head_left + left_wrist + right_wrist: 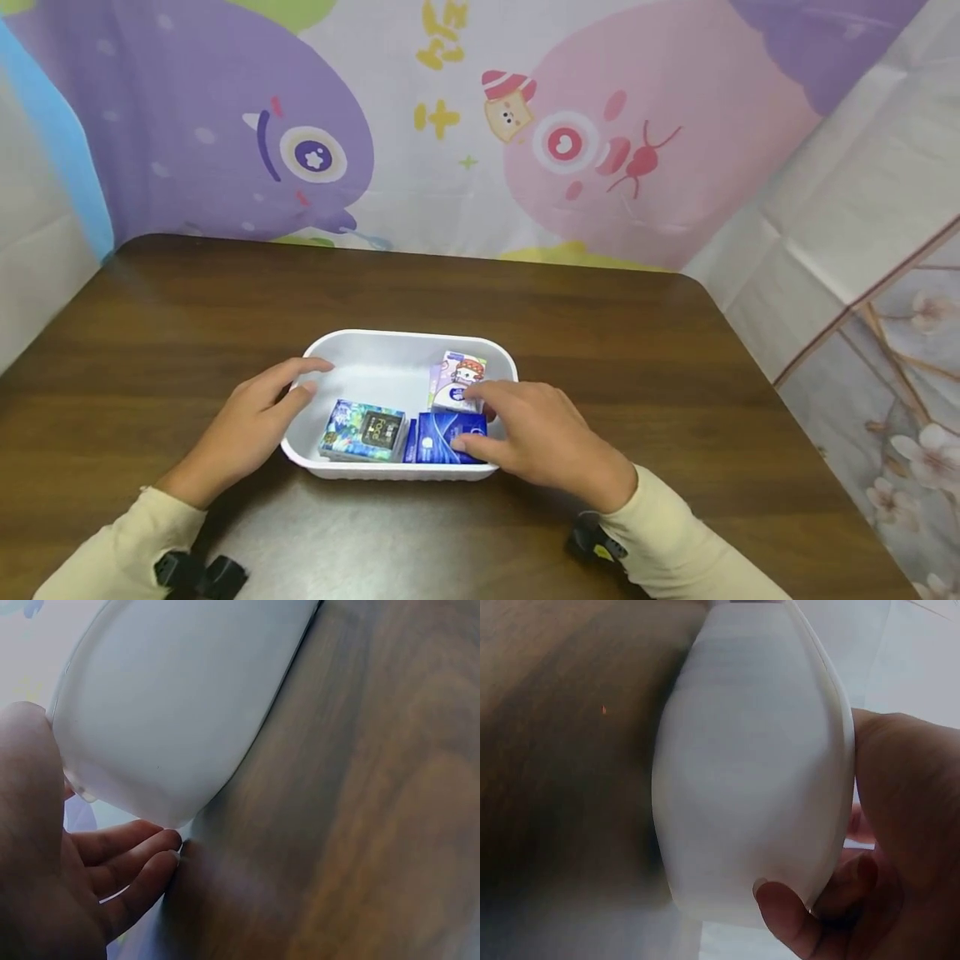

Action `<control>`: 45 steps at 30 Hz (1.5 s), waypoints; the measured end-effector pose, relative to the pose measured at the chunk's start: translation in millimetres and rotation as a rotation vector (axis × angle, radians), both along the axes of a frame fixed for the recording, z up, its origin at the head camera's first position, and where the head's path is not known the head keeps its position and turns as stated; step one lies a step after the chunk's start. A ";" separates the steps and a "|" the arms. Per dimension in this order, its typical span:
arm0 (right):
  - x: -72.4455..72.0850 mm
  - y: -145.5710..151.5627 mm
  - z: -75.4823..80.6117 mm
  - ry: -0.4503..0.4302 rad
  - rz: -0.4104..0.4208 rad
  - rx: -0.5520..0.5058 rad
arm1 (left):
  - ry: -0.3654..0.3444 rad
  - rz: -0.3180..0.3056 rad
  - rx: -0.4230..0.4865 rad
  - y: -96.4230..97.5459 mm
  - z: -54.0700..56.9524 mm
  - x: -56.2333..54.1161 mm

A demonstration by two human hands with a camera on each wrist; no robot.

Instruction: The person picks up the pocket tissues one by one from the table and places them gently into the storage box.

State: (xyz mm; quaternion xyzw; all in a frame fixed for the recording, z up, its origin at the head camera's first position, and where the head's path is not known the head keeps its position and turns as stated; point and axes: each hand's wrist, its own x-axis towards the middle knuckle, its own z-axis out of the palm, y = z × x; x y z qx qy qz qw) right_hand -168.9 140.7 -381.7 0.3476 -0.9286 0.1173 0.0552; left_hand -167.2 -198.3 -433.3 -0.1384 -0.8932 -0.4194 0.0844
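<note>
A white oval-ended tray sits on the table with small boxes or packs in it. One pack with a colourful floral print lies at the near left. A blue pack is at the near right, and a white cartoon-printed pack behind it. My left hand is at the tray's left end, thumb and index finger over the rim, other fingers against the outer wall. My right hand reaches over the right end, thumb on the blue pack, index finger at the cartoon pack; one fingertip meets the outside wall.
Dark wooden table surrounds the tray. A cartoon-printed cloth hangs behind its far edge, and a flower-printed cloth runs along the right side. Both sleeved wrists carry small black devices.
</note>
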 end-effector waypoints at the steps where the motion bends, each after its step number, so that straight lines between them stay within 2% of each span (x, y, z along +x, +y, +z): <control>1: 0.0 -1.1 0.3 0.011 -0.007 0.003 | 0.002 0.006 -0.001 -0.2 0.1 0.0; 8: -0.8 -5.9 3.4 0.049 -0.038 -0.009 | 0.009 0.008 -0.003 -0.6 2.4 -4.8; 17: -4.8 -7.4 3.8 0.065 0.018 -0.041 | 0.026 0.000 -0.023 -4.9 7.8 -7.9; 27: -4.6 -5.8 -0.1 0.044 0.030 -0.059 | 0.002 0.008 -0.022 -5.9 -0.1 -2.1; 35: -6.4 -1.6 -2.0 0.009 -0.008 -0.242 | -0.013 0.034 0.002 -10.6 -0.5 2.4; 41: -14.8 8.7 -2.1 0.028 -0.062 -0.392 | -0.027 0.052 0.051 -9.1 3.0 -3.3; 45: -20.4 15.4 -5.6 0.033 -0.080 -0.426 | -0.019 0.072 0.043 -9.0 4.7 -8.7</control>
